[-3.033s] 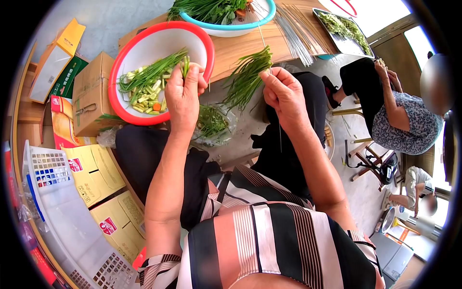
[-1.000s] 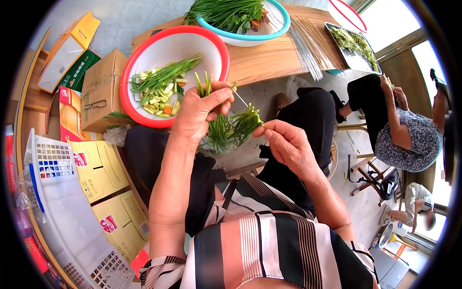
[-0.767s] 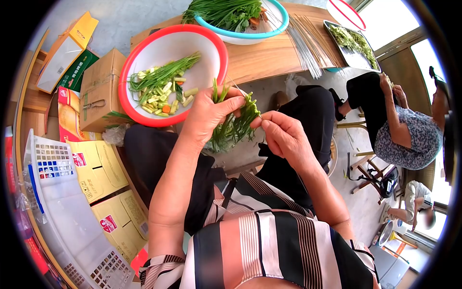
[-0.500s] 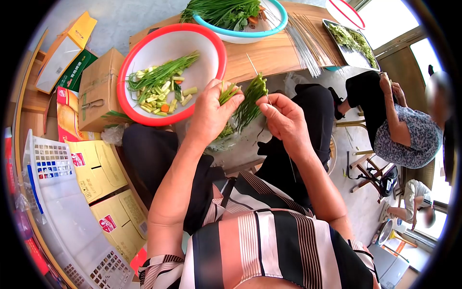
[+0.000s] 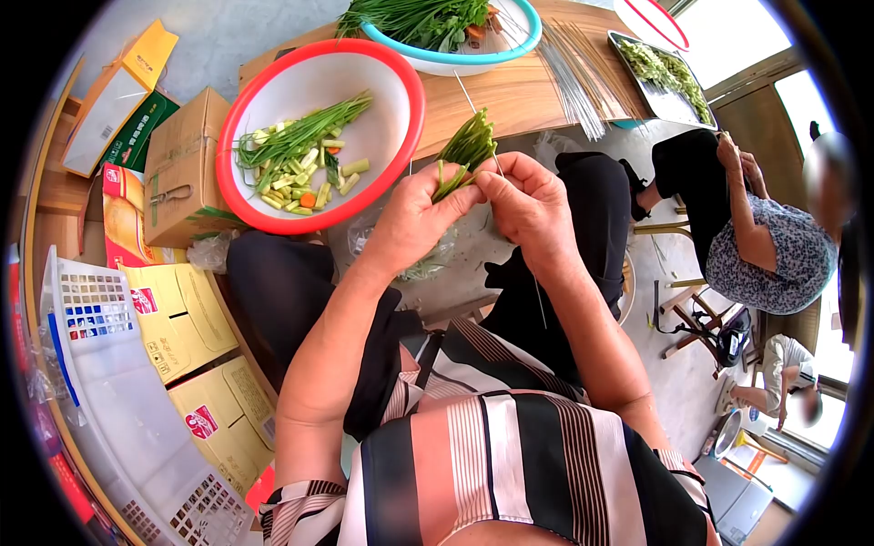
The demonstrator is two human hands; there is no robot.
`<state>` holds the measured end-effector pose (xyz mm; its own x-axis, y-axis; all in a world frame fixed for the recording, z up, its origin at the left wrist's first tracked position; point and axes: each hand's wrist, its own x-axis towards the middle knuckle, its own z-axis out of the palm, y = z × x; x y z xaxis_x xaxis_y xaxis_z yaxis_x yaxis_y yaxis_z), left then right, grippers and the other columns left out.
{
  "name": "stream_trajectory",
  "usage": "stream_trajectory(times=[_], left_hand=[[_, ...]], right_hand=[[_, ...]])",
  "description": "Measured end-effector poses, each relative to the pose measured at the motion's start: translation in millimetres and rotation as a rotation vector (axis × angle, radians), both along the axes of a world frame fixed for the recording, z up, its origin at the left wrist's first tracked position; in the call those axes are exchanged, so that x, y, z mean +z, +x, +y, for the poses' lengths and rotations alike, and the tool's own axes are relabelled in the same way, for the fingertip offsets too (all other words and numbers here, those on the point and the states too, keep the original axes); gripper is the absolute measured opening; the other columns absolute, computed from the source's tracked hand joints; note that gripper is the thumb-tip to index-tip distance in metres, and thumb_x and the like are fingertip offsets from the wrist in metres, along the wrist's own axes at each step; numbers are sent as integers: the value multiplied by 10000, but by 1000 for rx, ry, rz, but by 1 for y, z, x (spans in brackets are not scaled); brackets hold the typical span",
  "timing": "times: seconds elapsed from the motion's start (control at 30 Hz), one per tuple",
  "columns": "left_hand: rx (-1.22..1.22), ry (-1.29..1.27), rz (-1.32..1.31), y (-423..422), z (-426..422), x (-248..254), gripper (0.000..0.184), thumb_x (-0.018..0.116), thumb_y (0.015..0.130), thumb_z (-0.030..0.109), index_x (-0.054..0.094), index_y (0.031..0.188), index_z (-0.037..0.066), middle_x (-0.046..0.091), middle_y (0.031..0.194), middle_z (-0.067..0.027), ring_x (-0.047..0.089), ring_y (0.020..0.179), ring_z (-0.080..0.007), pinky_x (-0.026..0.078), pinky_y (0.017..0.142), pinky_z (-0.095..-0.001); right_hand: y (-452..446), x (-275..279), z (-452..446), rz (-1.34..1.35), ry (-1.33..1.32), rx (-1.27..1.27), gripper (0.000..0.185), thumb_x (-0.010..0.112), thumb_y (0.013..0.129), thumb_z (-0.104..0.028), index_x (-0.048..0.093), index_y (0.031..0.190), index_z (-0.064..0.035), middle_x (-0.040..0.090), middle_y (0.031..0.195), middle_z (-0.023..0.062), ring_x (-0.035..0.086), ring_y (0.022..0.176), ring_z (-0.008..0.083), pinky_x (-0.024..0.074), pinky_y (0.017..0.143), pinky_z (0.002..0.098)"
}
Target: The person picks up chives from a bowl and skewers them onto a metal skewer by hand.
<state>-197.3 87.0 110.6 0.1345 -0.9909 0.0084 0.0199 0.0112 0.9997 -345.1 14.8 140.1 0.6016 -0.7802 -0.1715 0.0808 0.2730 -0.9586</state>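
My left hand (image 5: 421,218) is closed around the cut ends of a folded bunch of green chives (image 5: 469,139). Close beside it, my right hand (image 5: 528,202) pinches a thin skewer (image 5: 465,92). The skewer's tip points up past the bunch, and its long lower end (image 5: 542,305) hangs below my right palm. Fingers of both hands nearly meet under the bunch; whether the skewer pierces it there is hidden. Ahead on the left, a red-rimmed white basin (image 5: 387,80) holds chopped green stalks (image 5: 296,187), orange pieces and a bundle of long chives (image 5: 305,136).
A blue-rimmed basin (image 5: 510,55) of greens and loose skewers (image 5: 574,82) lie on the wooden table (image 5: 446,114). A metal tray (image 5: 678,107) of skewered greens is further right. Cardboard boxes (image 5: 187,173) and a white crate (image 5: 118,382) stand left. Two people sit at right.
My hands have drawn together. The chive bunch has tilted up and left and now sits across both hands' fingertips, with the skewer right against it.
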Motion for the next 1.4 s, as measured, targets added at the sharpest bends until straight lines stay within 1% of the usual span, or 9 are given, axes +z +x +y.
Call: stream_trajectory(times=[0.03, 0.1, 0.23, 0.3, 0.43, 0.63, 0.87, 1.03, 1.4], left_hand=[[0, 0, 0, 2, 1, 2, 218, 628, 918, 183, 628, 1037, 1, 643, 895, -63, 607, 813, -140, 480, 725, -275], [-92, 31, 256, 6, 2, 7, 263, 534, 981, 251, 629, 1047, 14, 630, 854, -6, 567, 794, -74, 436, 700, -220], [16, -47, 289, 6, -2, -3, 302, 494, 998, 272, 643, 1055, 15, 639, 847, -6, 586, 801, -82, 447, 681, -233], [349, -156, -164, 11, -6, -4, 304, 500, 995, 274, 661, 1034, 19, 647, 841, -8, 592, 800, -86, 446, 667, -235], [173, -65, -31, 11, 0, 4, 204, 588, 949, 186, 667, 1017, 10, 673, 897, -13, 588, 785, -61, 468, 699, -200], [114, -39, 157, 1, -1, 3, 156, 683, 864, 70, 662, 998, -8, 665, 844, -15, 602, 774, -61, 476, 706, -196], [123, -16, 217, -3, 0, 8, 99, 669, 865, 52, 655, 945, -5, 649, 803, -4, 595, 736, -67, 470, 692, -199], [325, -247, -366, -1, -1, 9, 72, 666, 809, 5, 649, 879, -4, 600, 807, -14, 564, 718, -86, 447, 668, -224], [356, -304, -523, -4, 0, 15, 128, 691, 745, -51, 656, 857, -2, 612, 827, -62, 609, 743, -152, 477, 670, -273]], right_hand=[[0, 0, 0, -2, 3, -5, 81, 627, 904, -110, 614, 927, -34, 574, 659, -56, 349, 474, -17, 236, 418, 168], [1, 0, -1, -4, 7, -10, 96, 636, 906, -128, 612, 935, -40, 523, 634, -75, 327, 452, -13, 211, 404, 171], [-4, -1, -4, -26, 10, -16, 98, 633, 909, -132, 606, 931, -40, 490, 617, -83, 315, 442, -9, 204, 398, 175], [-5, -1, -5, -24, 2, -17, 102, 634, 910, -135, 605, 932, -39, 477, 612, -88, 311, 441, -8, 202, 397, 176], [-4, -1, -5, -14, -10, -20, 108, 636, 910, -139, 604, 931, -37, 460, 603, -94, 307, 440, -7, 202, 399, 177], [-2, -1, -5, -2, -28, -9, 114, 643, 907, -143, 603, 926, -39, 480, 610, -89, 317, 447, -9, 206, 403, 175], [-2, -1, -5, 23, -85, -18, 82, 648, 895, -104, 609, 898, -31, 489, 598, -97, 353, 495, -23, 250, 437, 172], [-2, -7, -4, 83, -177, -19, 87, 653, 889, -86, 627, 933, -16, 506, 616, -97, 366, 544, -27, 270, 473, 165], [0, -5, -2, 154, -251, -30, 78, 639, 883, -62, 634, 930, 0, 499, 622, -105, 366, 571, -24, 282, 497, 165]])
